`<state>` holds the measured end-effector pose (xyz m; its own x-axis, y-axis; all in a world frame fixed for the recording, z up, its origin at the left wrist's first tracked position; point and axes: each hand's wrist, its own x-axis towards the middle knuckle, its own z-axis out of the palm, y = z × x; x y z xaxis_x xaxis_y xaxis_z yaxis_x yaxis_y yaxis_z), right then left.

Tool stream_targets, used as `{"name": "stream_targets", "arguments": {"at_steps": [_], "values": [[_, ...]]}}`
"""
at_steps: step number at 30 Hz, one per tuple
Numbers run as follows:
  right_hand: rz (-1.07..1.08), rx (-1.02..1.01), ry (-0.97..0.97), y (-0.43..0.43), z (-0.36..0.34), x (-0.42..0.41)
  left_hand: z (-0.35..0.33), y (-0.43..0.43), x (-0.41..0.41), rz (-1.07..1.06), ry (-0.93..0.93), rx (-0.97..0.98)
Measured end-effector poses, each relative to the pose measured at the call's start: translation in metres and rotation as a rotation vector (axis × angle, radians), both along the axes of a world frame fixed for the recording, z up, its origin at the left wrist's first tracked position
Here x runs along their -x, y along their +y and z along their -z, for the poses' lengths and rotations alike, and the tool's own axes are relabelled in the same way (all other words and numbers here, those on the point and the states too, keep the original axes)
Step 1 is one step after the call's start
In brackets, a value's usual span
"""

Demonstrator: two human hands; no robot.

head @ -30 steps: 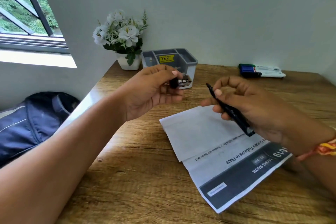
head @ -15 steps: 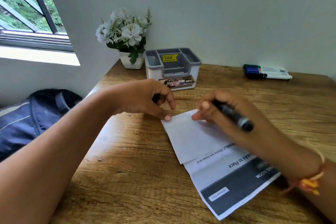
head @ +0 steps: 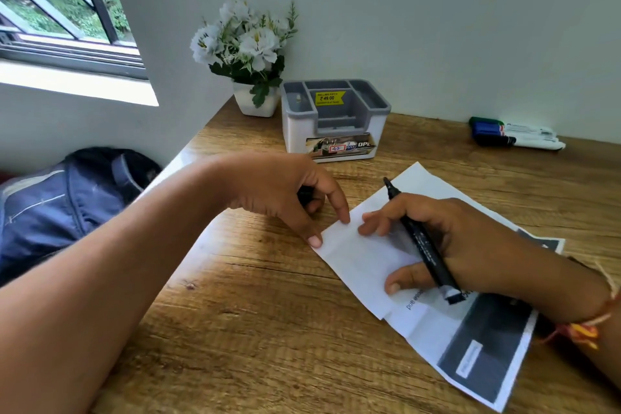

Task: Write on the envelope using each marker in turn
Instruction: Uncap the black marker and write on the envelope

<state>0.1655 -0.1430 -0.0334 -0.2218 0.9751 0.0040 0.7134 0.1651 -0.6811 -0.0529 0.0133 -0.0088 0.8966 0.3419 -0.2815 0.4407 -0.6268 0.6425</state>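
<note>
A white envelope lies on a printed sheet on the wooden desk. My right hand rests on the envelope with a black marker held across it, uncapped tip pointing up and away, fingertips pressing the paper. My left hand pins the envelope's left corner with thumb and forefinger and curls around a small black cap, mostly hidden. Several other markers, green, blue and black capped, lie at the back right.
A grey and white desk organiser stands at the back, with a white flower pot to its left. A blue backpack sits below the desk's left edge. A window is at upper left.
Both hands dropped from mid-air onto the envelope. The left hand went from holding the cap up to pinning the corner; the right hand turned the marker and pressed its fingers down.
</note>
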Motion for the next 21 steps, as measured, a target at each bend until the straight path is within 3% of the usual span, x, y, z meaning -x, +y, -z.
{"name": "stream_targets", "arguments": {"at_steps": [3, 6, 8, 11, 16, 21], "values": [[-0.005, -0.018, 0.015, 0.0, 0.001, -0.003, 0.001, 0.001, 0.0, -0.001, 0.006, 0.008], [0.068, -0.201, 0.104, -0.001, 0.0, 0.005, 0.001, 0.001, -0.001, 0.004, 0.015, 0.032], [0.104, -0.277, 0.38, -0.001, -0.003, 0.021, 0.002, 0.001, -0.002, 0.003, 0.018, 0.038], [0.178, -0.179, 0.765, -0.001, -0.005, 0.043, 0.003, 0.001, -0.002, 0.015, 0.01, 0.044], [0.357, -0.03, 0.61, -0.006, -0.002, 0.052, 0.004, 0.003, -0.001, 0.024, 0.001, 0.06], [0.364, 0.028, 0.393, -0.004, -0.001, 0.048, 0.004, 0.004, 0.0, 0.017, -0.006, 0.076]]}}
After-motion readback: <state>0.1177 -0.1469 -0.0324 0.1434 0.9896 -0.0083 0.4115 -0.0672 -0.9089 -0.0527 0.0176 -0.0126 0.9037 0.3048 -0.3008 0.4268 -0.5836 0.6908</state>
